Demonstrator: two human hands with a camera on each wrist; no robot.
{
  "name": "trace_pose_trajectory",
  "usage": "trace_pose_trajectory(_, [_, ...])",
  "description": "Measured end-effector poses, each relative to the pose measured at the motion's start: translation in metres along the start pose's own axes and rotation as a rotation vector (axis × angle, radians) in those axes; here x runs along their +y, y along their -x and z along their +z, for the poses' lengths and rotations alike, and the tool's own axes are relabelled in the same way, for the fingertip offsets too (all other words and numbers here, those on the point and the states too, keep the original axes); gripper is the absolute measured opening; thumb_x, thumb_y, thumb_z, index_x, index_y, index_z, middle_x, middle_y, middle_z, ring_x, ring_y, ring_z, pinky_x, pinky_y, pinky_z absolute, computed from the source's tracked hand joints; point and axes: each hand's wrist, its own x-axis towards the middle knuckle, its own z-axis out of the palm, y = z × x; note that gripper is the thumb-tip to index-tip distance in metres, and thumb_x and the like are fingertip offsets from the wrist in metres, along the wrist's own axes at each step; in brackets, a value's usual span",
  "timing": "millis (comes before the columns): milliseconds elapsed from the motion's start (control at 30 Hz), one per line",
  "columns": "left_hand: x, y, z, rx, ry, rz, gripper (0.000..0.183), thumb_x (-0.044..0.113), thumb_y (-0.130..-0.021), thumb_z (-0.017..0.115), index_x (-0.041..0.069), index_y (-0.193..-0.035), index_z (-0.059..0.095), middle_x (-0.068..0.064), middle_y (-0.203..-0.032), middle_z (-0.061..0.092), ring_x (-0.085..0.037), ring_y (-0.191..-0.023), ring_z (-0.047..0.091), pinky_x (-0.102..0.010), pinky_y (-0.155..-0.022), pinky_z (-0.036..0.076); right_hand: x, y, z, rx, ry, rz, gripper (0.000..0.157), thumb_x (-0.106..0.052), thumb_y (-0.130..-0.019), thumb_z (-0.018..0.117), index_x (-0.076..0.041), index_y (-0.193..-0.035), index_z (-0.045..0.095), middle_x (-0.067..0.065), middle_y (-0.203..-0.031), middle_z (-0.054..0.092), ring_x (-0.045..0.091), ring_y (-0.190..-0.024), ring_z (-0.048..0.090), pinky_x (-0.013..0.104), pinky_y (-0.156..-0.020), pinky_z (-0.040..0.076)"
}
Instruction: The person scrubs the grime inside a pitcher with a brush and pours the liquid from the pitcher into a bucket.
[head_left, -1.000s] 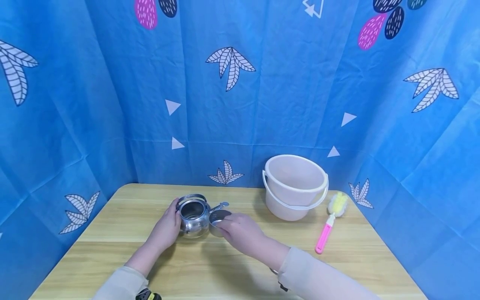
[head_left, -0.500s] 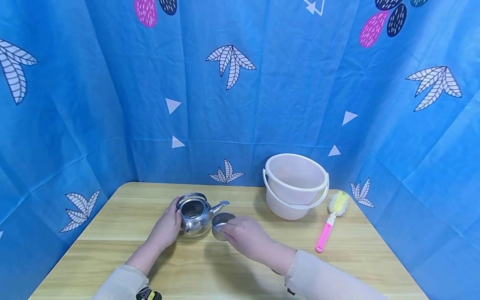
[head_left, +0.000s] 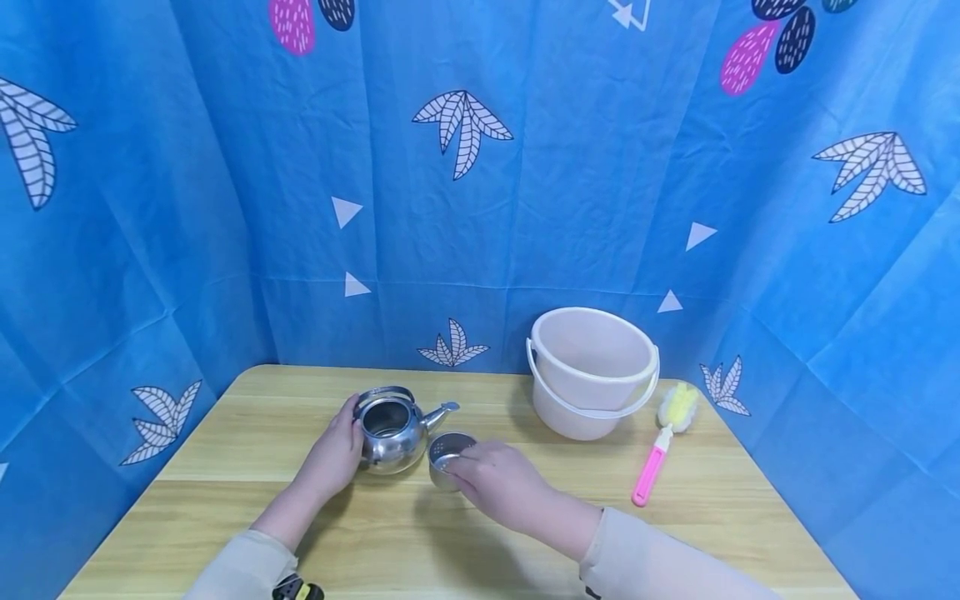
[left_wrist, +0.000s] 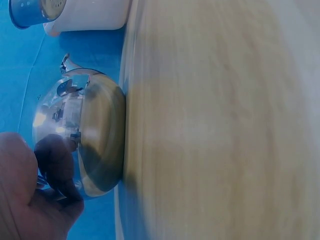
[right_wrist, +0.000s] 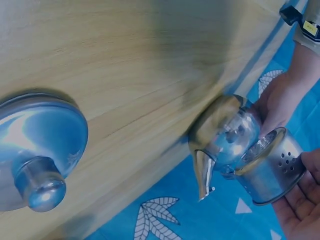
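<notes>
A shiny steel teapot (head_left: 397, 457) stands lidless on the wooden table, its spout pointing right. Its mouth faces up, and the hoop handle lies toward the back. My left hand (head_left: 332, 457) grips the pot at its left side; in the left wrist view the fingers (left_wrist: 56, 160) bend against the body and handle. Just right of the pot, my right hand (head_left: 498, 485) pinches a perforated steel tea infuser (head_left: 440, 477) by its wall, thumb inside the rim. Small holes show in the infuser's side in the right wrist view. The teapot's knobbed lid (right_wrist: 42, 135) rests on the table.
A white bucket (head_left: 573, 421) with its bail hanging in front stands at the back right. Beside it lies a sponge brush (head_left: 651, 471) with a pink handle. A blue patterned curtain (head_left: 450, 250) surrounds the wooden table (head_left: 187, 500).
My right hand has drawn the infuser to the right and toward me, away from the teapot's spout. The left hand and the teapot have stayed in place.
</notes>
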Motion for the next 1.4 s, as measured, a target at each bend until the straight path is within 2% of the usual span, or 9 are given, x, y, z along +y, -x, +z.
trace_pose_trajectory(233, [0.0, 0.0, 0.001, -0.008, -0.001, -0.008, 0.055, 0.016, -0.109, 0.03, -0.01, -0.155, 0.016, -0.037, -0.152, 0.029, -0.051, -0.138, 0.034, -0.061, -0.114, 0.029, 0.001, 0.008, 0.0, -0.011, 0.009, -0.012, 0.007, -0.016, -0.088, 0.075, -0.019, -0.094, 0.077, -0.008, -0.082, 0.07, 0.006, -0.076, 0.065, 0.021, -0.075, 0.054])
trace_pose_trajectory(633, [0.0, 0.0, 0.001, 0.001, -0.002, 0.006, 0.055, 0.017, -0.109, 0.031, -0.011, -0.154, 0.017, -0.037, -0.153, 0.029, -0.052, -0.138, 0.035, -0.061, -0.113, 0.03, 0.003, 0.024, 0.001, -0.045, -0.024, 0.0, 0.009, -0.015, -0.088, 0.075, -0.018, -0.097, 0.077, -0.009, -0.083, 0.07, 0.004, -0.075, 0.063, 0.018, -0.073, 0.053])
trace_pose_trajectory(1033, [0.0, -0.001, 0.001, -0.011, -0.001, -0.006, 0.055, 0.017, -0.109, 0.031, -0.01, -0.155, 0.017, -0.037, -0.153, 0.029, -0.051, -0.138, 0.034, -0.061, -0.113, 0.03, 0.006, 0.039, 0.007, 0.017, -0.003, -0.063, 0.006, -0.013, -0.085, 0.077, -0.018, -0.088, 0.075, -0.011, -0.075, 0.064, 0.002, -0.068, 0.058, 0.018, -0.067, 0.051])
trace_pose_trajectory(1400, [0.001, 0.0, 0.0, -0.017, -0.004, -0.015, 0.055, 0.018, -0.109, 0.03, -0.009, -0.155, 0.016, -0.036, -0.153, 0.029, -0.051, -0.139, 0.034, -0.061, -0.114, 0.029, 0.006, 0.05, 0.009, -0.031, -0.01, -0.061, 0.008, -0.013, -0.085, 0.076, -0.02, -0.084, 0.073, -0.013, -0.072, 0.062, -0.001, -0.066, 0.055, 0.014, -0.065, 0.049])
